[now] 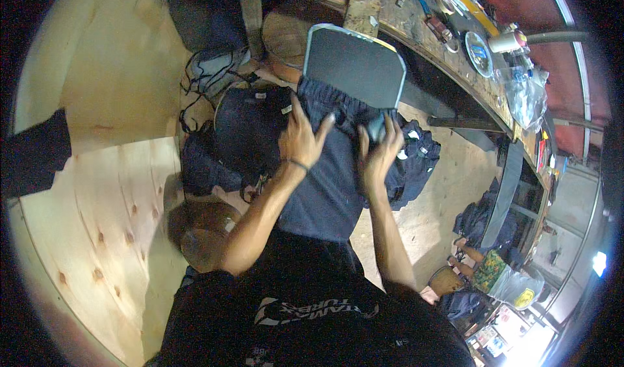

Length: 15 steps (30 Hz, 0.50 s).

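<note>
A dark navy garment with a gathered waistband [325, 172] hangs in front of me, its waist end drawn over the lower part of a flat dark board [354, 68] with a pale rim and rounded corners. My left hand [302, 136] grips the garment's left side near the waistband, thumb raised over the cloth. On the other side, my right hand [381, 149] holds the edge by the waistband; its fingers are slightly blurred. Left of the garment lies a pile of dark cloth pieces [250, 130] with small white labels. More dark, labelled garments [416, 159] are heaped beyond my right hand.
A wooden workbench [422, 39] runs along the far right, carrying a roll of tape, a thread cone [507, 41] and plastic bags [525, 94]. Round wooden stools [211, 234] stand at left. A plywood panel [110, 237] fills the left side. Another person's legs [465, 256] show at lower right.
</note>
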{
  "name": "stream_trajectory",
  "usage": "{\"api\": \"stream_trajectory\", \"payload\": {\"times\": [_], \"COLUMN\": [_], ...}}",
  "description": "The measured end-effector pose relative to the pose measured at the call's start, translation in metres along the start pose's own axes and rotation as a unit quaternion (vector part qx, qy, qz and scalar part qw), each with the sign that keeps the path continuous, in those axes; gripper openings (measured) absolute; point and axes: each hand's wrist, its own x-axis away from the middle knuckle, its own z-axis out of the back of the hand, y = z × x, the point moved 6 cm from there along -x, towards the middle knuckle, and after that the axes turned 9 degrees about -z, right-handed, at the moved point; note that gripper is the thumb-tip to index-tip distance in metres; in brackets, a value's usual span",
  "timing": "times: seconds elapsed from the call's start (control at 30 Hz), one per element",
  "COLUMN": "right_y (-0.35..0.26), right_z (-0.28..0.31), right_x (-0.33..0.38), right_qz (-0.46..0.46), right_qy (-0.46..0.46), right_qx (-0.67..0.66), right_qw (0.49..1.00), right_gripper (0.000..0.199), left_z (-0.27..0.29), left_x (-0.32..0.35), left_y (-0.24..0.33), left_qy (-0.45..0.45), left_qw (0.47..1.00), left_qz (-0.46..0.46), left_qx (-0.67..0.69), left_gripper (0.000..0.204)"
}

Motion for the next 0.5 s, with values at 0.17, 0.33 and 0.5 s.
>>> {"api": "stream_trajectory", "payload": {"times": [0.17, 0.33, 0.5], "right_y": [0.050, 0.053, 0.052], "right_z": [-0.076, -0.087, -0.082], "right_x": [-0.106, -0.127, -0.122], "right_qz": [-0.052, -0.067, -0.050], "right_qy": [-0.005, 0.003, 0.032], "right_qx": [-0.069, -0.082, -0.091], "right_qw": [0.996, 0.994, 0.994], "right_gripper": [0.067, 0.068, 0.061], "left_z": [0.014, 0.003, -0.009], "left_x": [-0.125, -0.091, -0.116], "left_y": [0.025, 0.083, 0.101], "left_qy": [0.171, 0.038, -0.281], "left_qw": [0.972, 0.883, 0.898], "left_qz": [-0.117, -0.401, -0.204], "left_qx": [-0.108, -0.242, -0.270], "left_gripper": [0.098, 0.086, 0.082]}}
